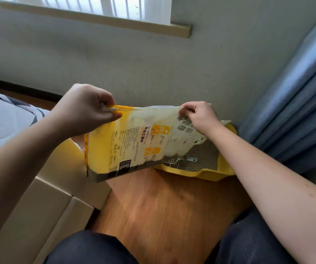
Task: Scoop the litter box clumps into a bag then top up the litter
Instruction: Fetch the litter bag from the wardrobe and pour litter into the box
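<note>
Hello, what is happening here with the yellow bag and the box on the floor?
A person holds a yellow and white plastic litter bag over a yellow plastic litter box on the wooden floor. The left hand grips one corner, the right hand pinches the other end. A white plastic scoop lies on the grey litter. No pouring is visible.

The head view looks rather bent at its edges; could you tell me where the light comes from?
Head view: daylight enters through the window above; wide-angle distortion curves its sill and the curtain; the litter bag is sharp, its print readable.
</note>
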